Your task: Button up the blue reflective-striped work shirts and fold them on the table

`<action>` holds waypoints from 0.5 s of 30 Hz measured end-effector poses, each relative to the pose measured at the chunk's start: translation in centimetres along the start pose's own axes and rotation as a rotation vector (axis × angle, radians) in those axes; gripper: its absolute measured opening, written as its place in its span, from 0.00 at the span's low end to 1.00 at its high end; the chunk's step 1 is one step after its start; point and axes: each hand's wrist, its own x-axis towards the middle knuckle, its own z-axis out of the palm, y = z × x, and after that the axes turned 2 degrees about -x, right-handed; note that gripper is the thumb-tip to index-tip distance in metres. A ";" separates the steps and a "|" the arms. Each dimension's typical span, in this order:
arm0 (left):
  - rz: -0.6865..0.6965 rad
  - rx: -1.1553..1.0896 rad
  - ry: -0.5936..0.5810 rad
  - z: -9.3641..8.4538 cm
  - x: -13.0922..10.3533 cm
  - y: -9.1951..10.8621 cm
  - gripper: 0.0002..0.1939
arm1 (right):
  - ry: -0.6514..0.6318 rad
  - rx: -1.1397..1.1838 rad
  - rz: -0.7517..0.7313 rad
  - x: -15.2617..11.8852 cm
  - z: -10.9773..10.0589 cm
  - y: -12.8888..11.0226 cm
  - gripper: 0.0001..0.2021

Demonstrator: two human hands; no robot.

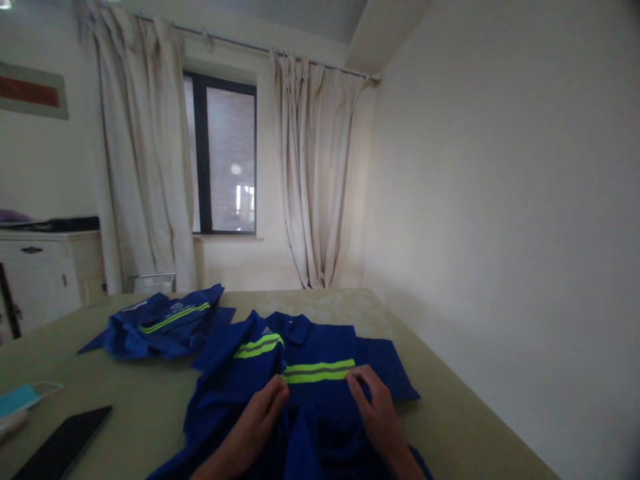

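A blue work shirt (325, 340) with yellow-green and grey reflective stripes lies front up on the table before me, collar at the far end. My left hand (265, 408) is closed, its fingertips pinching the shirt's front near the button edge. The fingers of my right hand (374, 403) are bent and closed on the cloth at the right end of the chest stripe. Both sleeves reach out to the sides, and the lower part has loose folds between my forearms.
A second blue garment (160, 327) lies bunched at the far left of the table (135, 393). Nearer on the left are a dark phone or tablet (65, 443) and a light-blue face mask (20, 400). A white wall (500, 233) runs along the right; a curtained window (230, 160) stands behind.
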 end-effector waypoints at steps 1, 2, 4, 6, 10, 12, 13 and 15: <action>-0.016 0.046 -0.067 -0.7 -0.8 0.6 0.27 | -0.013 -0.035 -0.002 0.0 0.0 0.2 0.14; -0.048 0.114 -0.130 -1.3 -1.4 1.2 0.28 | -0.030 -0.064 -0.007 0.0 0.2 0.4 0.13; -0.135 0.288 -0.222 -2.3 -2.5 2.0 0.33 | -0.044 -0.097 -0.016 -0.1 0.7 0.9 0.13; -0.202 0.446 -0.295 -2.8 -2.9 2.2 0.42 | -0.023 -0.110 -0.013 -0.2 1.0 1.4 0.13; -0.218 0.633 -0.414 -2.7 -2.1 3.0 0.35 | 0.028 -0.127 0.035 0.1 0.5 2.2 0.15; -0.192 0.775 -0.418 -3.4 -1.0 4.4 0.25 | 0.044 -0.143 0.055 0.2 0.1 2.3 0.16; -0.168 0.854 -0.380 -4.3 -0.2 5.4 0.22 | 0.057 -0.152 0.059 0.2 -0.1 2.4 0.16; -0.092 0.972 -0.205 -7.3 1.4 7.6 0.24 | 0.090 -0.167 0.065 0.3 -0.3 2.5 0.17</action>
